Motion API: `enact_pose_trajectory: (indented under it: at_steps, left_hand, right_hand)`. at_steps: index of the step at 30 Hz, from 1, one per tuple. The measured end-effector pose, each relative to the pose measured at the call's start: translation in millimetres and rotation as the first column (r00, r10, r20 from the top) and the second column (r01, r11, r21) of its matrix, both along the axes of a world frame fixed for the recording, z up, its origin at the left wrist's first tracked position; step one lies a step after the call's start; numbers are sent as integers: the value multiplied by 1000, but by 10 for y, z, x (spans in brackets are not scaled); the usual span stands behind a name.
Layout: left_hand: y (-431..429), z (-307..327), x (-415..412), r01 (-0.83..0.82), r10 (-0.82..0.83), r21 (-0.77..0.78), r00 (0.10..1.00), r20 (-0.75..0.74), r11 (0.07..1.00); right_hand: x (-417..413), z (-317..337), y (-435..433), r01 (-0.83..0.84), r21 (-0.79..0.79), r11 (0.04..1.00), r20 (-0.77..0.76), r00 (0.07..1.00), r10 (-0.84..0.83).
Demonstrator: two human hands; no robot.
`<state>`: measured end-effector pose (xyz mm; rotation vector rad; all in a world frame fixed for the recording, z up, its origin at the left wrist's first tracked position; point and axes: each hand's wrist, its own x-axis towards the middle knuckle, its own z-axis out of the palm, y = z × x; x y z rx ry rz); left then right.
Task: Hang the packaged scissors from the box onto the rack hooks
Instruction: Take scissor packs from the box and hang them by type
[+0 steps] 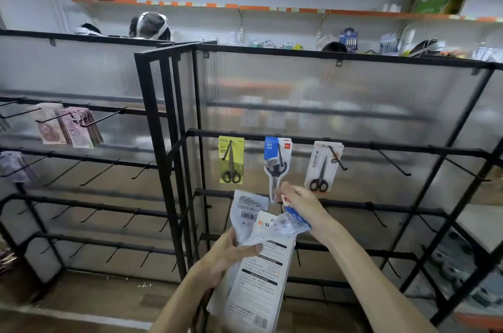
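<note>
My left hand (231, 253) grips a fanned stack of white scissors packs (258, 272), their printed backs facing me, low in front of the black wire rack (299, 136). My right hand (302, 207) pinches a blue and white pack (292, 222) at the top of that stack, just below the rack's upper bar. Three packs hang on the upper hooks: a yellow-green one (231, 159), a blue and white one (276, 166) and a white one with orange trim (322, 166). The box is out of sight.
Bare hooks (393, 162) stick out to the right of the hung packs and on the lower bars. A second rack (81, 158) on the left carries pink packs (73, 128). People's heads show behind the frosted panel, below an orange wall shelf (245, 7).
</note>
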<state>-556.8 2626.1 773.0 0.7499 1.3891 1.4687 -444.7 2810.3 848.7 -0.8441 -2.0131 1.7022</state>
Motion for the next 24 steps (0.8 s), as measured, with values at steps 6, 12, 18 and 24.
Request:
enact_pose_trajectory:
  at_steps: [6, 12, 18, 24]
  left_hand:
    - [-45, -37, 27, -14, 8, 51, 992, 123, 999]
    - [-12, -38, -10, -19, 17, 18, 993, 116, 1000]
    - [-26, -236, -106, -206, 205, -78, 978, -27, 975]
    - [19, -358, -176, -330, 329, -41, 944, -38, 943]
  right_hand:
    - [137, -46, 16, -107, -675, 730, -332, 928, -171]
    - [197, -111, 105, -146, -580, 802, -445, 881, -161]
    - [284, 424, 260, 233, -236, 943, -542, 774, -327]
    - [27, 74, 286, 323, 123, 938, -283, 918, -279]
